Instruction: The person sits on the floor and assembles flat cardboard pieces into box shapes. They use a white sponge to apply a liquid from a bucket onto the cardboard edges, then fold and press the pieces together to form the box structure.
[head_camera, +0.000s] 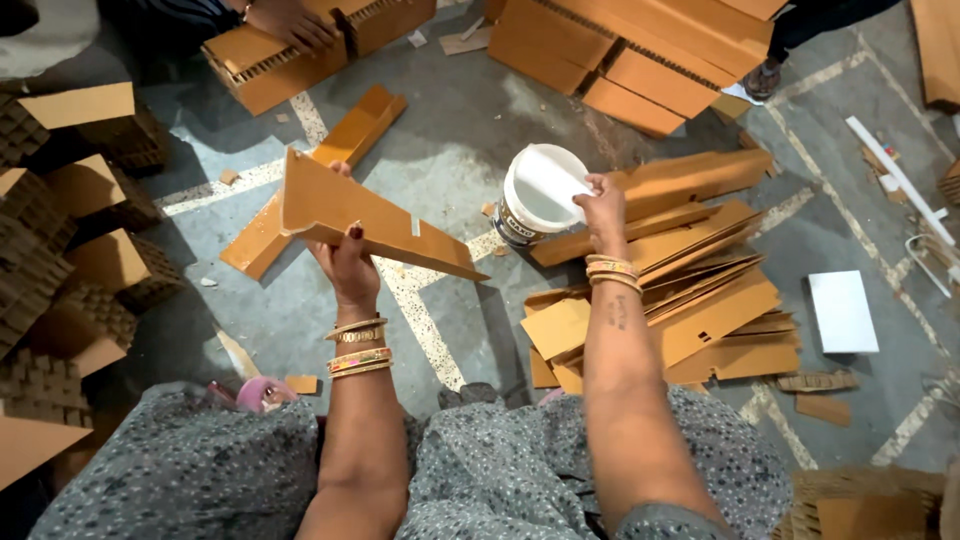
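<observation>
My left hand grips a folded brown cardboard piece, an angled strip held up over the grey floor. My right hand reaches forward and holds a small white flat piece over the mouth of a white bucket. The bucket stands on the floor between my hands. Just right of my right arm lies a loose pile of flat cardboard strips. Both wrists wear bangles.
Honeycomb cardboard blocks are stacked at the left. Bigger cardboard blocks lie at the top, where another person's hand rests on one. A long cardboard channel lies on the floor. A white sheet lies at the right.
</observation>
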